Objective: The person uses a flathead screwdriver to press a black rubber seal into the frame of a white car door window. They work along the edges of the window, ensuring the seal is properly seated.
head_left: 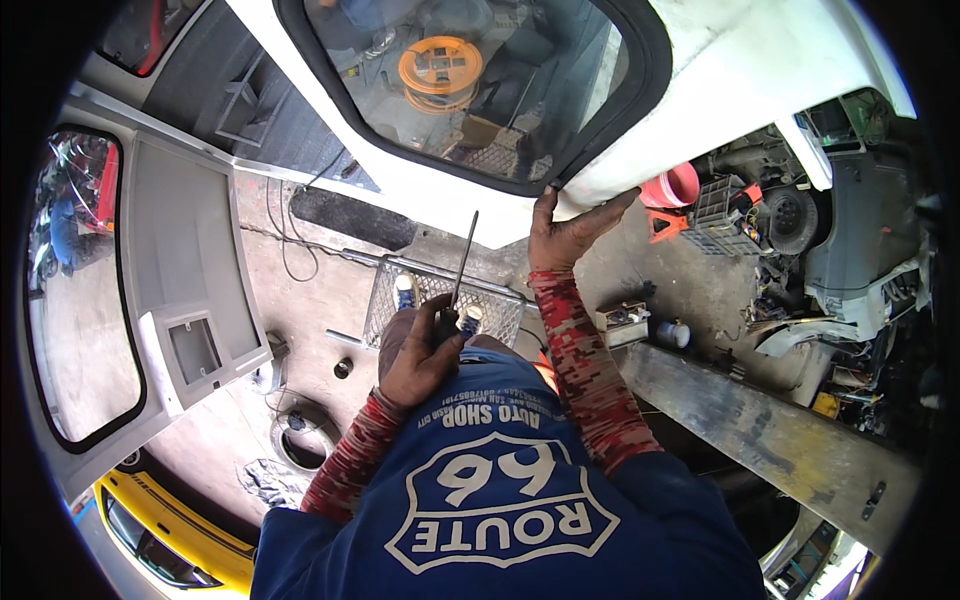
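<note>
My left hand is closed around the dark handle of a screwdriver, its long thin shaft pointing up and away from me. Ahead of me is a white vehicle body panel with a window in a black rubber seal. At the seal's lower corner my right hand rests with its thumb raised against the rubber. Its other fingers stretch out along the panel's lower edge, holding nothing visible. The screwdriver tip stands apart from the seal. Through the glass an orange reel shows.
Beneath my feet is a metal mesh step. A metal plank lies at right. Beyond it are a pink bucket, a crate and vehicle parts. Leftward are a grey panel, a tyre and a yellow car.
</note>
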The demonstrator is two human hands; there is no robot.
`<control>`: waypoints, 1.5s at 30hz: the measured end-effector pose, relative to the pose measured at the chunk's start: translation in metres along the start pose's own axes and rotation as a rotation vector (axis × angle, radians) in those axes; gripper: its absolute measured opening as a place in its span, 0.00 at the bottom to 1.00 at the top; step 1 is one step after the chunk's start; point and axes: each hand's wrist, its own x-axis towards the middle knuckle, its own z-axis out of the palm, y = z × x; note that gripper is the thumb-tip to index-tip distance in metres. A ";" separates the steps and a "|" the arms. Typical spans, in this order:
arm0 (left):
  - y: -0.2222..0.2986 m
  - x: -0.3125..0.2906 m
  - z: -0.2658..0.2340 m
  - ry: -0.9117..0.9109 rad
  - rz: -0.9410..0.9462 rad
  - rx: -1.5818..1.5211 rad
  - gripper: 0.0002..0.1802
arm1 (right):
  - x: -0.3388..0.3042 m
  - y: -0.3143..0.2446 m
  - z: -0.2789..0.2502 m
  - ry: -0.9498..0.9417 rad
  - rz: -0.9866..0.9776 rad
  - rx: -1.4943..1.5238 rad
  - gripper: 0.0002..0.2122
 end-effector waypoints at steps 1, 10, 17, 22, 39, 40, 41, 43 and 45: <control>0.001 0.002 0.001 -0.012 0.149 0.098 0.28 | -0.002 0.001 0.000 -0.014 0.024 0.028 0.52; 0.051 0.018 0.017 -0.233 0.103 0.093 0.33 | -0.012 -0.006 0.015 0.097 0.046 0.039 0.45; 0.059 0.033 0.009 -0.307 0.076 0.035 0.32 | -0.016 -0.031 0.020 0.130 0.230 0.055 0.43; 0.059 0.040 0.008 -0.339 0.025 -0.017 0.31 | -0.025 -0.038 0.014 0.141 0.430 0.117 0.35; 0.053 0.039 0.014 -0.331 -0.039 -0.127 0.30 | 0.004 -0.077 -0.023 -0.132 1.076 1.077 0.17; 0.053 0.039 0.014 -0.332 -0.035 -0.133 0.31 | 0.004 -0.078 -0.023 -0.141 1.065 1.073 0.17; 0.053 0.039 0.015 -0.333 -0.031 -0.140 0.31 | 0.003 -0.078 -0.023 -0.139 1.062 1.060 0.17; 0.053 0.038 0.016 -0.332 -0.043 -0.169 0.31 | 0.003 -0.078 -0.023 -0.134 1.075 1.060 0.17; 0.053 0.038 0.016 -0.328 -0.058 -0.185 0.31 | 0.003 -0.077 -0.022 -0.134 1.060 1.058 0.17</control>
